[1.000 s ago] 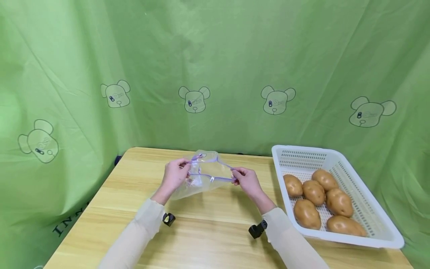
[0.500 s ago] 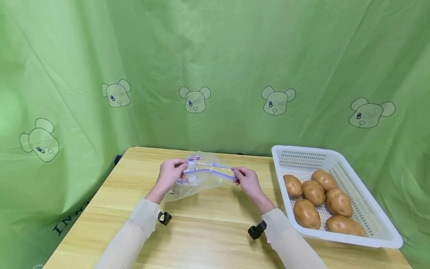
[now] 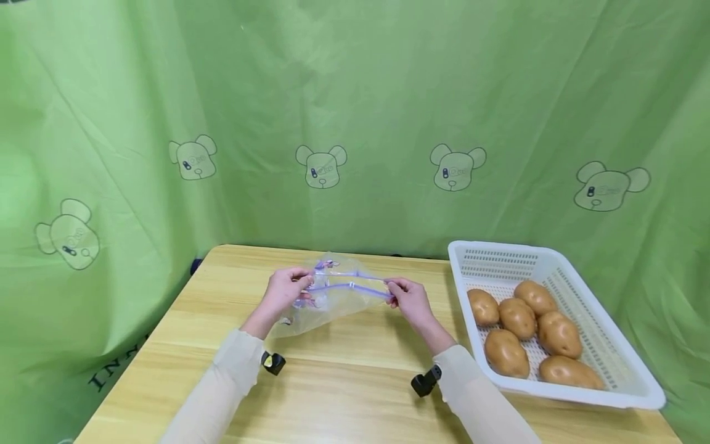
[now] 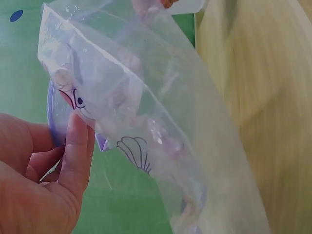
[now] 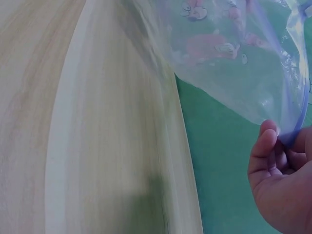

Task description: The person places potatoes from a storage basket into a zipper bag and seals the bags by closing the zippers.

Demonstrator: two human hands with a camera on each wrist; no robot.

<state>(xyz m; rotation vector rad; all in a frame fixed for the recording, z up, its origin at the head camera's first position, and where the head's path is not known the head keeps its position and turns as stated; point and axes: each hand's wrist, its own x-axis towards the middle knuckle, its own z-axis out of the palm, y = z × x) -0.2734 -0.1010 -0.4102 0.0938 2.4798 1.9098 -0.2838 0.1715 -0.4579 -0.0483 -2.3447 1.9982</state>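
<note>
Head view: a clear plastic bag [image 3: 333, 307] with printed figures was held up at mid-frame, below centre, over the wooden table [image 3: 344, 401]. The left hand [image 3: 284, 288] pinched one end of its purple zip strips [image 3: 355, 286]; the right hand [image 3: 412, 300], right of centre, pinched the other end. Gripping both ends drew the edge taut, so the mouth lay flat and wide, the two strips a little apart along the middle. Black wrist devices [image 3: 273, 362] sat under the cuffs, presumably so as to face the fingers' work. At the right of the frame stood a white basket [image 3: 577, 396] with six potatoes [image 3: 559, 333] spread over its floor, none stacked; its perforated walls would contain them, and its place off to the side left the arms room. Behind hung a green curtain [image 3: 388, 80].

Left wrist view: the hand, lower left, had the purple edge between thumb and fingers. The film sloped from upper left to lower right, hanging loose since only its edge was supported.

Right wrist view: at the lower right, thumb and fingertips were closed on the corner by the strip, a narrow grip that left most of the film free. I could not tell whether the bag's lower part touched the wood.
</note>
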